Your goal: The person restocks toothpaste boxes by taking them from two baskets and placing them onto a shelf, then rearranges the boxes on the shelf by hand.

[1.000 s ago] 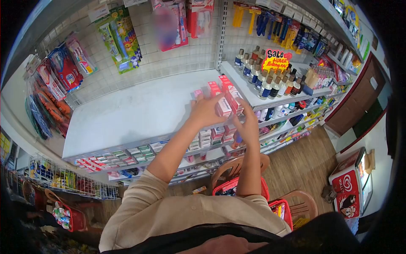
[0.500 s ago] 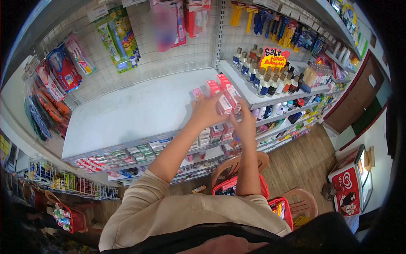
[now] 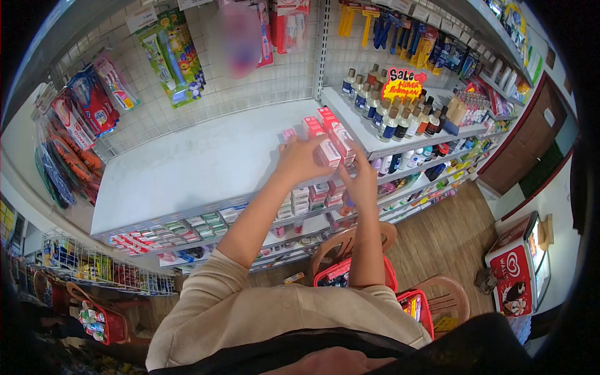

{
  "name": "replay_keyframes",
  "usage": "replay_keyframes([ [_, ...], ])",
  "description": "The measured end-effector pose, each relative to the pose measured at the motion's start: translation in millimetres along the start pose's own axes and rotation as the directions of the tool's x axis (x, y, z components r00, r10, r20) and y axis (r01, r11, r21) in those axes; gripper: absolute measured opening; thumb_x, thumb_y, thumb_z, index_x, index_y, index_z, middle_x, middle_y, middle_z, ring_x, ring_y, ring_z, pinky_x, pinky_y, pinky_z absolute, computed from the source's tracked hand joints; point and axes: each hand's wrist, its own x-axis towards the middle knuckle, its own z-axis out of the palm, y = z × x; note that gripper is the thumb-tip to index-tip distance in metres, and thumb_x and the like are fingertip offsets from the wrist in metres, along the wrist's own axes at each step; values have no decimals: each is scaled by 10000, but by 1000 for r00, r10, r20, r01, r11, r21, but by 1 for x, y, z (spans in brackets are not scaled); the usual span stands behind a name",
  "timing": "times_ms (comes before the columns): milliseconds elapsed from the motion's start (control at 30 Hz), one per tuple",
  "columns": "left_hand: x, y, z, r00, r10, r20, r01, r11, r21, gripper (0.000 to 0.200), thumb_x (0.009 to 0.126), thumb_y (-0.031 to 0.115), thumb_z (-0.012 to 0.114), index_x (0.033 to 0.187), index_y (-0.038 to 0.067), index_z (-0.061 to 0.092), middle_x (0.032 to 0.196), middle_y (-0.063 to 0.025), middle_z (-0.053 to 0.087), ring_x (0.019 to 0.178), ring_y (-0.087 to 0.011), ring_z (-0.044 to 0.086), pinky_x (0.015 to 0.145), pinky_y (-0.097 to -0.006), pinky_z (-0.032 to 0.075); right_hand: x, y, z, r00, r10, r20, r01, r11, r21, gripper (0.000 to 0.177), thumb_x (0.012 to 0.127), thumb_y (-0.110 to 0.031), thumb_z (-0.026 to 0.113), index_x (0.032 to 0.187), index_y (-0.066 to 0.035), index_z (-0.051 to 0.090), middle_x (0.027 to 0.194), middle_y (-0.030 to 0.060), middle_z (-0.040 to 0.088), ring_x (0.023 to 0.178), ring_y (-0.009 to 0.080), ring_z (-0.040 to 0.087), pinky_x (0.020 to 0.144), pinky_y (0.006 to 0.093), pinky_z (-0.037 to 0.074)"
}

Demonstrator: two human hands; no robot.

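Cardboard carton (image 3: 329,152), pink-red, prob light, stiff but crushable, so grip long sides: L hand (image 3: 300,161) fingers closed on it, R hand (image 3: 361,181) fingers loosely open by row (image 3: 337,130) on shelf (image 3: 206,162).

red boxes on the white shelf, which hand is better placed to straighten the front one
Left, probably: the left hand rests on the front red box, while the right hand sits lower, at the front of the white shelf.
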Motion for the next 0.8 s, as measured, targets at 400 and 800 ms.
replay_keyframes([
  [400, 0, -3, 2, 1000, 16, -16, -16, 1000, -6, 809, 568, 529, 772, 1297, 250, 558, 1084, -99, 656, 1073, -304, 520, 866, -494, 375, 0, 1, 0, 1000, 7, 3, -8, 1000, 15, 598, 749, -36, 658, 1311, -166, 501, 1024, 242, 630, 933, 381, 633, 792, 394, 493],
  [800, -7, -35, -25, 996, -92, 20, 93, 995, -42, 1241, 444, 604, 824, 1481, 210, 267, 1451, -269, 318, 1352, -460, 254, 1082, -546, 238, -2, 0, -2, 1000, -21, 3, 21, 1000, 7, 599, 768, -40, 648, 1329, -167, 481, 1074, 238, 629, 1011, 376, 622, 835, 397, 490],
])
